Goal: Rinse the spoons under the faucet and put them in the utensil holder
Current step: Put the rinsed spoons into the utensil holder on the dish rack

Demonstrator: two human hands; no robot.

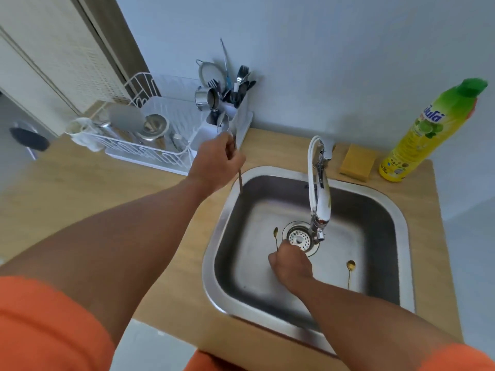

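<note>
head view: left hand [217, 159] reaches far and left over the tabletop [80, 188], arm stretched out from an orange sleeve [45, 325], fingers curled shut around the handles of a silver spoon [223, 123] and what looks like a second one beside it; the bowls point up toward the white utensil holder [241, 111], just near of it and in front of the white dish rack [150, 145]. the handle ends stick out below the fist, over the far left rim of the sink [401, 215]. right hand [290, 263] is low inside the basin, wrist bent down, knuckles up, its grip pinched on the thin stem of a small gold spoon [275, 232] whose bowl points far, just left of the drain strainer [300, 238]. another gold spoon [350, 269] lies flat on the sink floor to the right, well apart from that hand. faucet [320, 188] arches over the drain; whether water runs i cannot tell. yellow sponge [355, 163] and dish soap bottle [428, 132] stand at the far right.
</note>
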